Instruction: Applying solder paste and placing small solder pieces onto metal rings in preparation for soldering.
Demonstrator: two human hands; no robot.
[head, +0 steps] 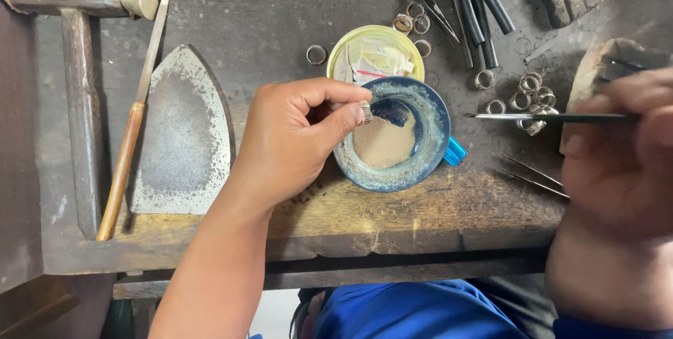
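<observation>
My left hand point(294, 143) pinches a small metal ring point(365, 111) between thumb and forefinger, right over the rim of a blue cup point(427, 150) that holds a cloudy beige liquid. My right hand point(617, 157) is at the right edge, holding long thin metal tweezers point(533, 117) level, their tip pointing left toward the cup. Both hands are above a worn wooden workbench point(392, 220).
Several loose metal rings point(529, 90) lie right of the cup, and more rings point(413, 25) behind it. A yellow-rimmed dish point(350, 44) holds scraps. A flat iron plate point(182, 136), a file point(133, 121) and a hammer point(77, 51) lie at left. Black-handled tools point(477, 9) lie at the back.
</observation>
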